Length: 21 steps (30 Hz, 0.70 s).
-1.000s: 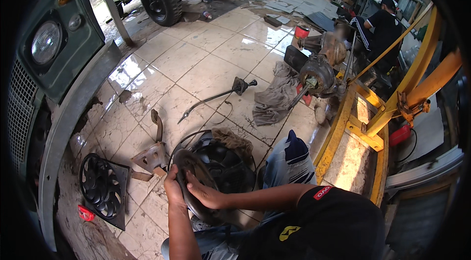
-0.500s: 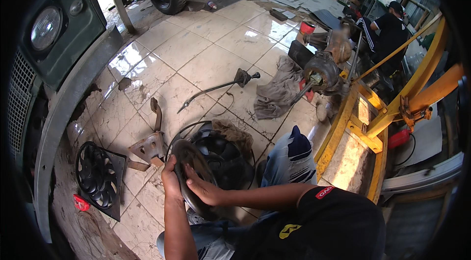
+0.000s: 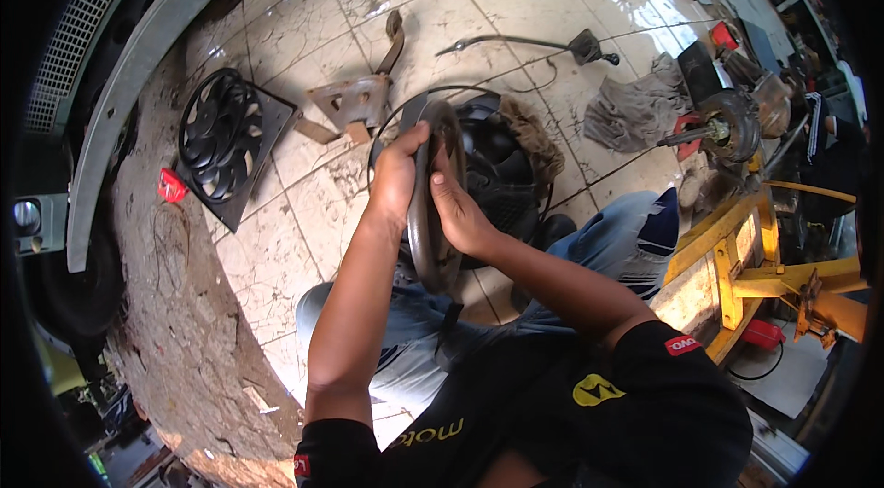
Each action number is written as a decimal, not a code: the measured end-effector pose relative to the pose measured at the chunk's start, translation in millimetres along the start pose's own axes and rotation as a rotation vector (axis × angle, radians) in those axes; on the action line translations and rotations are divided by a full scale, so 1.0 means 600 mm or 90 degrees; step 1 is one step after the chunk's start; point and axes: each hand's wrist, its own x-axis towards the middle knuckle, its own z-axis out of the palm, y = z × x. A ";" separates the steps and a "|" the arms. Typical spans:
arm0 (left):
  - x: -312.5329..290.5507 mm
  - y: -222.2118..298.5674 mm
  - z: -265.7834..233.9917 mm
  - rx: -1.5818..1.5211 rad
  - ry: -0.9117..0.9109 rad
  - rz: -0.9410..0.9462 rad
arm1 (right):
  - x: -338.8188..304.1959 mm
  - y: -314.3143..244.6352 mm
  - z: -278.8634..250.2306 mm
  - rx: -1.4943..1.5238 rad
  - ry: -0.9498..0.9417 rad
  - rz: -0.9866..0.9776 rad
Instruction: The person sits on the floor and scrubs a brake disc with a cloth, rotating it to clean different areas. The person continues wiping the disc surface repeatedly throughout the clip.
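Between the left hand (image 3: 396,173), fingers gripping its rim, and the right hand (image 3: 463,219), thumb up, grip partly hidden, a round dark metal dish (image 3: 424,235) stands nearly upright

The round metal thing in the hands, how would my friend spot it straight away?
Start at the black shirt at the bottom, then go up to the left hand and right hand. Between them, nearly on edge, is the dark metal disc. Unlike the black fan on the tiled floor just beyond, it shows no blades and is held.
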 end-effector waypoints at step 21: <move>0.016 0.000 0.002 -0.024 -0.022 0.003 | 0.013 0.003 -0.009 -0.057 0.033 0.064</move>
